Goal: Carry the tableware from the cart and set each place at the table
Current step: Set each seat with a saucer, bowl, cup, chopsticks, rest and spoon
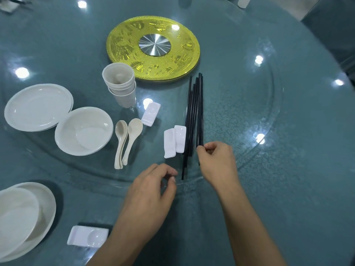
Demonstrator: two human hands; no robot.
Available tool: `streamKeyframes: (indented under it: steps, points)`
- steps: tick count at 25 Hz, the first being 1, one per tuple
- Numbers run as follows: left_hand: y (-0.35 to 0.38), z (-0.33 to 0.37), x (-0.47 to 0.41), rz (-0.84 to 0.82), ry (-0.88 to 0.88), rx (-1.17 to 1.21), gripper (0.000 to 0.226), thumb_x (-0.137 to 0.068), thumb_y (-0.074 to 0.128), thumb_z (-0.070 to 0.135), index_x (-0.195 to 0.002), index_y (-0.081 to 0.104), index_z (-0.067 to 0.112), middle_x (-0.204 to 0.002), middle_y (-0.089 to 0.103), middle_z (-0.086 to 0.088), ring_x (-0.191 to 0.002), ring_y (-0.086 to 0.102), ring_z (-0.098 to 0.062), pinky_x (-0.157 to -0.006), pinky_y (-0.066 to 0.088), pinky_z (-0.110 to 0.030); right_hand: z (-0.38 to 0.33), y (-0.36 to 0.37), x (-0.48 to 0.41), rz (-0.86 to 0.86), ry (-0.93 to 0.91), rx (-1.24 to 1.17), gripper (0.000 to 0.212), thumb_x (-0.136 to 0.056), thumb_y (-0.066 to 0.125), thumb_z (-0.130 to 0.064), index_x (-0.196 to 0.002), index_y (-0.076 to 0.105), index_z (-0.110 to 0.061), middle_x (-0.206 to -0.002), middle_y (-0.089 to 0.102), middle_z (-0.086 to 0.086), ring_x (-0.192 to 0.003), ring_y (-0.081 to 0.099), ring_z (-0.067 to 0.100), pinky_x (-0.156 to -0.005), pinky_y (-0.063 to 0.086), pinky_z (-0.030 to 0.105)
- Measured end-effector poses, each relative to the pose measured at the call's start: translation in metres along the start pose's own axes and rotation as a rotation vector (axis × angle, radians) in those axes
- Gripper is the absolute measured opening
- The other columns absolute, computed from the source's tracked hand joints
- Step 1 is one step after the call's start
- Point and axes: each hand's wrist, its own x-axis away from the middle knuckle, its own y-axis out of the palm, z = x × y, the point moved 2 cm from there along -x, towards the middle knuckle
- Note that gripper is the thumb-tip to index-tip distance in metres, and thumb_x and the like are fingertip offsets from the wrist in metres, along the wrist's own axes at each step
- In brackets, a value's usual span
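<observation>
Several black chopsticks [194, 114] lie bunched on the glass turntable [269, 104]. My right hand [217, 162] pinches the near ends of the rightmost ones. My left hand [151, 191] hovers just left of the chopsticks' near tips, fingers loosely curled, holding nothing. Two white chopstick rests [174, 141] sit against the bundle's left side, a third rest [150, 113] lies farther back. Two beige spoons [126, 139], a white bowl [83, 130], stacked white plates [38, 106] and stacked cups [121, 85] stand to the left.
A gold round plate with a steel centre [153, 48] marks the turntable's middle. At the near left a place holds a bowl on a plate [23, 217] and a chopstick rest [87, 236]. Teal tablecloth [288, 189] covers the table.
</observation>
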Motion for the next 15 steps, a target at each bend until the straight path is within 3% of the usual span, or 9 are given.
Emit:
streamKeyframes:
  steps: [5,7,10,13,15]
  points:
    - [0.0,0.006,0.007,-0.026,0.033,0.009,0.011,-0.094,0.058,0.029,-0.1,0.066,0.034,-0.092,0.061,0.018,-0.086,0.058,-0.004,-0.078,0.052,-0.035,0.024,-0.011,0.03,-0.052,-0.059,-0.062,0.01,-0.094,0.066,-0.027,-0.096,0.067,-0.017,-0.087,0.069,-0.004,-0.083,0.067,0.016,-0.083,0.055,0.037]
    - [-0.001,0.007,0.011,-0.027,0.058,-0.037,0.013,-0.093,0.057,0.031,-0.103,0.066,0.035,-0.095,0.061,0.02,-0.092,0.056,-0.004,-0.083,0.05,-0.034,0.035,-0.014,0.042,-0.085,-0.085,-0.079,0.009,-0.095,0.067,-0.027,-0.099,0.065,-0.019,-0.092,0.067,-0.006,-0.083,0.066,0.014,-0.08,0.054,0.034]
    - [-0.001,0.01,0.016,0.031,0.142,-0.127,0.019,-0.092,0.059,0.028,-0.109,0.066,0.033,-0.102,0.06,0.02,-0.097,0.052,-0.009,-0.087,0.041,-0.028,0.052,-0.018,0.059,-0.132,-0.126,-0.086,0.006,-0.094,0.068,-0.029,-0.096,0.064,-0.025,-0.092,0.068,-0.006,-0.066,0.058,0.009,-0.067,0.046,0.03]
    - [-0.002,0.017,0.021,0.106,0.24,-0.217,0.026,-0.093,0.056,0.028,-0.116,0.067,0.031,-0.11,0.059,0.016,-0.103,0.045,-0.01,-0.092,0.036,-0.024,0.061,-0.025,0.072,-0.192,-0.17,-0.086,0.006,-0.094,0.067,-0.027,-0.09,0.064,-0.027,-0.087,0.069,-0.008,-0.06,0.06,0.015,-0.064,0.05,0.037]
    - [-0.002,0.023,0.024,0.156,0.328,-0.299,0.029,-0.096,0.052,0.029,-0.12,0.067,0.028,-0.117,0.061,0.013,-0.113,0.048,-0.015,-0.098,0.035,-0.029,0.063,-0.031,0.078,-0.244,-0.2,-0.075,0.008,-0.095,0.066,-0.025,-0.088,0.064,-0.028,-0.084,0.066,-0.013,-0.056,0.054,0.013,-0.061,0.049,0.037]
